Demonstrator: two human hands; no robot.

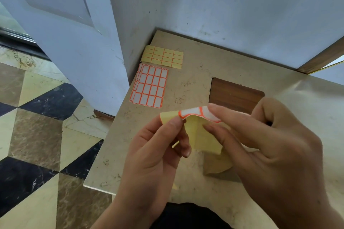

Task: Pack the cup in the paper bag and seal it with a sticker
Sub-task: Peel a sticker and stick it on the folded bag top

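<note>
Yellow backing paper (pixel 202 135) is pinched in our left hand (pixel 160 147) above the worktop (pixel 186 83) while our right hand (pixel 275 147) pinches the half-lifted sticker (pixel 197 112), so we should peel slowly, touching only its edge; cup and bag are not visible.
</note>
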